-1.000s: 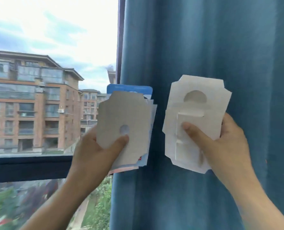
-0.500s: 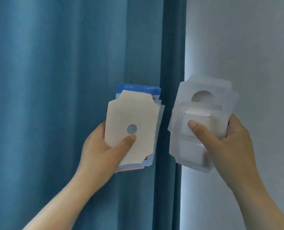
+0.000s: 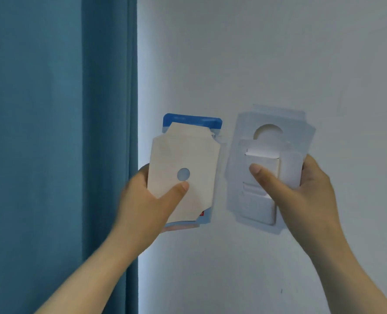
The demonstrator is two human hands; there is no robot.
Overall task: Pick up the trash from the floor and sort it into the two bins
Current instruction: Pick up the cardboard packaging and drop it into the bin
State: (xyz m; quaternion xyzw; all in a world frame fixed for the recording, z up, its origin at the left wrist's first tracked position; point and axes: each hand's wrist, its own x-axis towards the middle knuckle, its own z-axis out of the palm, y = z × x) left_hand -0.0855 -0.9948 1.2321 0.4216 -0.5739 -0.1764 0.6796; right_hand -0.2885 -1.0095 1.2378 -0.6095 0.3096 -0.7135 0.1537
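Observation:
My left hand (image 3: 146,200) grips a stack of flat packaging: a beige cardboard cutout (image 3: 183,159) with a small round hole in front, and a blue-topped card (image 3: 192,120) behind it. My right hand (image 3: 301,196) holds white cardboard packaging (image 3: 265,141) with a half-round hanger hole and a small folded box stuck to its face. My thumb presses on that box. Both pieces are held up at chest height, side by side and apart. Neither the bins nor the floor are in view.
A teal-blue curtain (image 3: 58,132) hangs on the left. A plain pale wall (image 3: 278,53) fills the middle and right behind both hands.
The view has swung to the right: the window and buildings went out of sight, then the curtain slid left and the wall came in. Both hands keep the same hold on their cardboard.

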